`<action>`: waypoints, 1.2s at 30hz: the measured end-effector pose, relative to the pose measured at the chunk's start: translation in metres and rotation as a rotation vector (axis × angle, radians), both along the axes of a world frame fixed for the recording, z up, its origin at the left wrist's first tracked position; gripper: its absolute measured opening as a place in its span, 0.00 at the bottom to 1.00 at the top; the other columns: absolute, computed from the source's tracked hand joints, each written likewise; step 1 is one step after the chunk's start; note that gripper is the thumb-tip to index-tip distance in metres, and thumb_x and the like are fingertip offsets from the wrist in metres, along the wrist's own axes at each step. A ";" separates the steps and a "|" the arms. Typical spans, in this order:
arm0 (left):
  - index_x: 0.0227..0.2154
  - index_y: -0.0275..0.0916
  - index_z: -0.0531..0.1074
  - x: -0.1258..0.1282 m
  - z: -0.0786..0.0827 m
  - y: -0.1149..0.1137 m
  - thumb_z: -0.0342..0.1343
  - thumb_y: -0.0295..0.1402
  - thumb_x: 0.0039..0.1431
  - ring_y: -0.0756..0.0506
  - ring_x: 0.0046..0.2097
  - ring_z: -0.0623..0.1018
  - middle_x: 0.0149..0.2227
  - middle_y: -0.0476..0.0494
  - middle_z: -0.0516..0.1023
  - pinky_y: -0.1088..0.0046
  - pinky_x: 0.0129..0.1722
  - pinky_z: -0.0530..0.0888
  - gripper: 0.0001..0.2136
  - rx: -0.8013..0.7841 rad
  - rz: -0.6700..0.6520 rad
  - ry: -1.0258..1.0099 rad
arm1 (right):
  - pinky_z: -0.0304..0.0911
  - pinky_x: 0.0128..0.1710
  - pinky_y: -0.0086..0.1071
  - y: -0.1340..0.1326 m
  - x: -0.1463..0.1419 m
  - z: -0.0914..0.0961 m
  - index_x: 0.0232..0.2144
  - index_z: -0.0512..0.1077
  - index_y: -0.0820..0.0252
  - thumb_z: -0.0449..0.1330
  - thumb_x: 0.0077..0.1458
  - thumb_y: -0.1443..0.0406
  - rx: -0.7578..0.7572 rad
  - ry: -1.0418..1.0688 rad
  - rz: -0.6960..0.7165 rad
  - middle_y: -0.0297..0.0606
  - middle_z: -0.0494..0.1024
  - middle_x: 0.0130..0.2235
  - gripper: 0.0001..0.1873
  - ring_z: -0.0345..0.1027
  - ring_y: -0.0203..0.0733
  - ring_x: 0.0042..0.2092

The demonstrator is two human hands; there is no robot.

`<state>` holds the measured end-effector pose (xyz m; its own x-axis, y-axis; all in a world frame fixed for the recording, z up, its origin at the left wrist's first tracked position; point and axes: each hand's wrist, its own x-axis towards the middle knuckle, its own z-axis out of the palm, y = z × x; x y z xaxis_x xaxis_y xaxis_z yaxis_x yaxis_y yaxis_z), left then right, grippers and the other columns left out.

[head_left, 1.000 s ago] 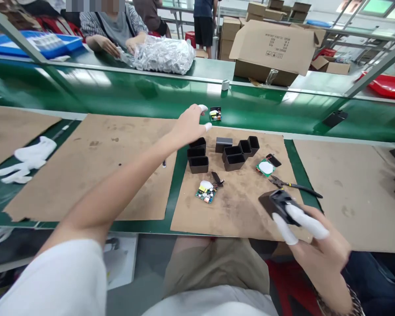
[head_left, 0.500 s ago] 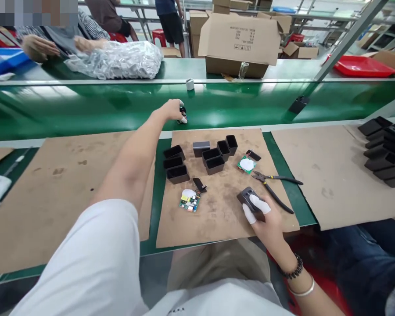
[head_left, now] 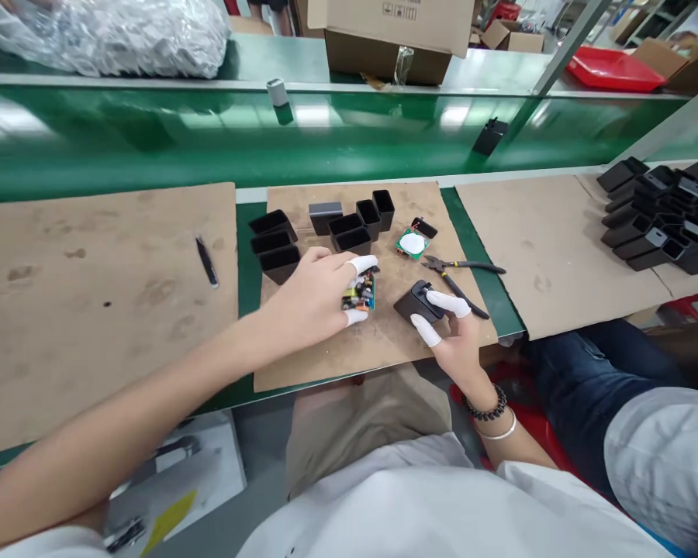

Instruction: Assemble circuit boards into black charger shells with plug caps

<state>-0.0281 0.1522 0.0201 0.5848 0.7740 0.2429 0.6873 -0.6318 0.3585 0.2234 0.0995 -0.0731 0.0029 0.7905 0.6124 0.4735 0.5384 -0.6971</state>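
My left hand (head_left: 314, 298), with white finger cots on thumb and forefinger, pinches a small circuit board (head_left: 361, 293) over the brown cardboard mat (head_left: 384, 345). Close to its right, my right hand (head_left: 450, 333), also in finger cots, grips a black charger housing (head_left: 417, 301) just above the mat. Behind both hands stand several empty black housings (head_left: 276, 256) and a further group (head_left: 361, 221). Another circuit board with a white pad (head_left: 410, 243) lies at the mat's right, with pliers (head_left: 462, 267) beside it.
A green conveyor belt (head_left: 151, 147) runs across behind the mat. A black pen-like tool (head_left: 206, 261) lies on the left cardboard sheet. More black housings (head_left: 657, 213) are piled at the right. A cardboard box (head_left: 384, 43) and a plastic bag (head_left: 110, 31) sit beyond the belt. A neighbour's leg (head_left: 582, 380) is at my right.
My left hand has drawn back from the conveyor belt to the mat, bringing the circuit board with it. My right hand keeps hold of the black housing. The view has tilted downward.
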 end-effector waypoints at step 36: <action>0.61 0.39 0.72 0.027 -0.074 -0.069 0.60 0.27 0.64 0.42 0.55 0.85 0.56 0.42 0.83 0.68 0.56 0.82 0.22 -0.322 0.116 -0.540 | 0.78 0.56 0.39 0.019 0.006 0.022 0.57 0.78 0.47 0.67 0.62 0.67 -0.098 -0.185 0.644 0.43 0.84 0.56 0.22 0.81 0.45 0.56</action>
